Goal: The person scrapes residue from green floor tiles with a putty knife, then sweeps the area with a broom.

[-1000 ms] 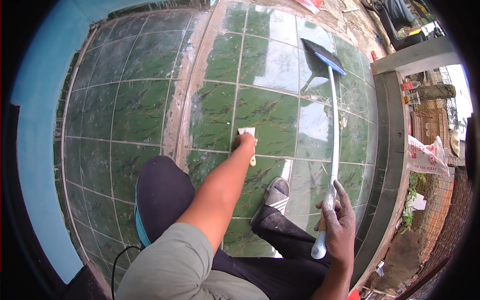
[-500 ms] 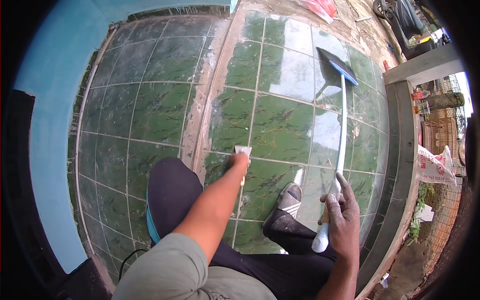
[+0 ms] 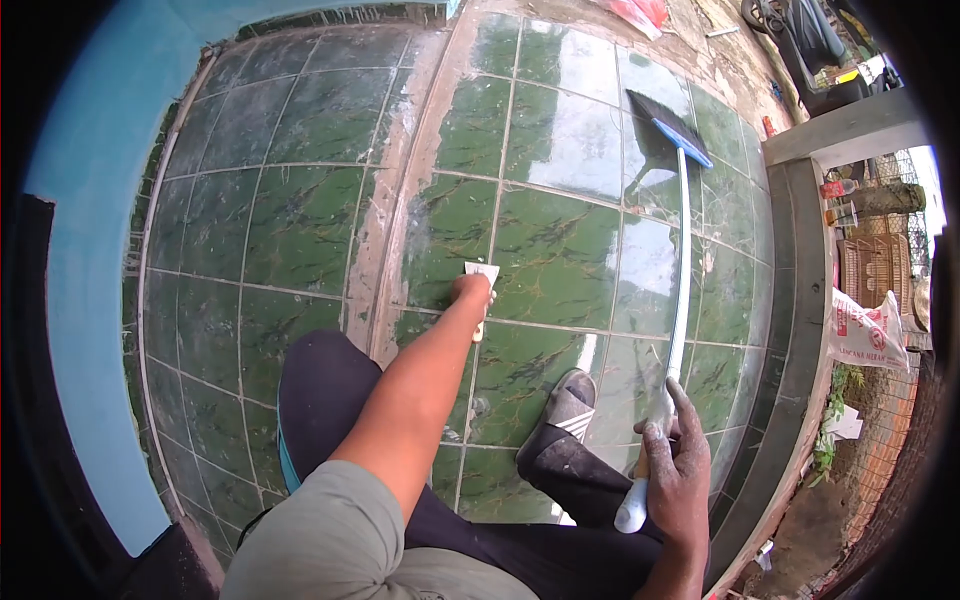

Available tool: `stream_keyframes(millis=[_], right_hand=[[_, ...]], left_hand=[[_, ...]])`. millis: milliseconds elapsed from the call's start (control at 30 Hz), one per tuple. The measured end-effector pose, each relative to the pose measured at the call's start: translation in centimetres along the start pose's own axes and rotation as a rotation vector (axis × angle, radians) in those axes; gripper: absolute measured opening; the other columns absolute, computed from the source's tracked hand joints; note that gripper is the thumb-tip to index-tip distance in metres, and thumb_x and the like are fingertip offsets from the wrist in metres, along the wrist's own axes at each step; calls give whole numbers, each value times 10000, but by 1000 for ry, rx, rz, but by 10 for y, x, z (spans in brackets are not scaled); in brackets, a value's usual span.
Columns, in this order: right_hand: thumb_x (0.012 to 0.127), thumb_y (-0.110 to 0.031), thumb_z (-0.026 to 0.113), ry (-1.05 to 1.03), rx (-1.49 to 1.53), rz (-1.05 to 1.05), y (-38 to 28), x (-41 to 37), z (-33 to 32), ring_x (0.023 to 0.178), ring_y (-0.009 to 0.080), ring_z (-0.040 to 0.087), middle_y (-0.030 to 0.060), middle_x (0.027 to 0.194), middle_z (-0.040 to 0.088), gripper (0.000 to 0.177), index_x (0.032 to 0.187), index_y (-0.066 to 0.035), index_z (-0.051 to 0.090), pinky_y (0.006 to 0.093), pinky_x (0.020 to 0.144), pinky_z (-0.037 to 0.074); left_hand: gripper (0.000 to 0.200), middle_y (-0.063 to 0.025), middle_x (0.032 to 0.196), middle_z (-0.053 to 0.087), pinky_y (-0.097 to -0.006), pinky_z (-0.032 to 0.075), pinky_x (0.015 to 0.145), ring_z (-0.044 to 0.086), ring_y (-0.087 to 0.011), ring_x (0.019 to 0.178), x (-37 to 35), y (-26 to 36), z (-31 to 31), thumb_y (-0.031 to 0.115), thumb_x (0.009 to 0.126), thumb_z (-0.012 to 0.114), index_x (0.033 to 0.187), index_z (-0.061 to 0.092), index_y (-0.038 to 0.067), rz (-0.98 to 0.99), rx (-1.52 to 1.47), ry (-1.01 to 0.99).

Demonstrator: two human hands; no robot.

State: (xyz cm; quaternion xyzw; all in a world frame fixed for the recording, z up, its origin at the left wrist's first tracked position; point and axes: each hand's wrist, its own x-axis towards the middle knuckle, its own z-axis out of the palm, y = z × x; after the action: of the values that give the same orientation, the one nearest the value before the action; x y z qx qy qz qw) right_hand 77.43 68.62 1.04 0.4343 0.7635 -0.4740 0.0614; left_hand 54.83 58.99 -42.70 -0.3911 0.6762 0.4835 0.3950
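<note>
My left hand (image 3: 471, 290) is closed round a scraper, its flat pale blade (image 3: 483, 269) pointing away from me over the green marbled floor tiles (image 3: 560, 255). The end of the scraper's light handle pokes out below my fist. On the right, my dusty right hand (image 3: 684, 470) grips a broom (image 3: 682, 265) near the lower end of its pale blue stick, thumb along it and index finger stretched forward. The broom's blue head with dark bristles (image 3: 668, 122) rests on wet, shiny tiles ahead. My sandalled foot (image 3: 568, 405) is planted between the two hands.
A raised, rough cement strip (image 3: 385, 245) runs lengthwise left of my hand. The light blue wall (image 3: 90, 260) bounds the left side, a low tiled ledge (image 3: 790, 270) the right. Beyond it are a wire cage (image 3: 870, 262) and a plastic bag (image 3: 868, 328). A parked motorbike (image 3: 835, 60) stands far right.
My left hand with the scraper has moved a little forward over the tiles. My right hand still holds the broom, nearly in place; the whole view has shifted slightly.
</note>
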Motion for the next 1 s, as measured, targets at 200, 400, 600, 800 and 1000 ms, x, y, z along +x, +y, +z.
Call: stream_keyframes(millis=[200,400,600,800,1000], right_hand=[[968,-94,536,17,78,25,-4,-3,-1,745,73,501,43,878,624,535,1481,-55,387,224,693,418],[968,-91,535,4,73,7,-2,-5,-3,744,76,507,49,877,622,539,1483,-48,380,226,673,424],[963,-84,537,-18,35,28,2,-3,-5,734,77,514,57,888,627,544,1482,-43,379,226,664,432],[957,-74,532,-1,102,50,-6,-5,-4,764,94,524,61,887,633,546,1481,-44,382,232,703,440],[957,-75,531,6,76,28,-7,-5,-4,760,90,522,64,883,635,545,1482,-50,384,236,698,434]], left_hand=[[193,-110,612,637,-340,408,416,559,-182,456,0,5,4,126,859,548,741,643,7,73,-25,-45],[204,-107,592,610,-306,385,398,545,-167,451,-10,6,7,142,879,546,738,613,10,84,-34,-41],[199,-115,647,631,-289,379,401,547,-162,472,0,15,10,188,897,541,839,627,19,56,-97,-106],[216,-118,685,653,-295,388,406,537,-161,474,2,0,-3,203,915,518,885,637,25,19,-51,-196],[248,-121,675,651,-300,381,395,535,-157,465,-6,-5,9,207,928,498,832,630,21,90,66,-153]])
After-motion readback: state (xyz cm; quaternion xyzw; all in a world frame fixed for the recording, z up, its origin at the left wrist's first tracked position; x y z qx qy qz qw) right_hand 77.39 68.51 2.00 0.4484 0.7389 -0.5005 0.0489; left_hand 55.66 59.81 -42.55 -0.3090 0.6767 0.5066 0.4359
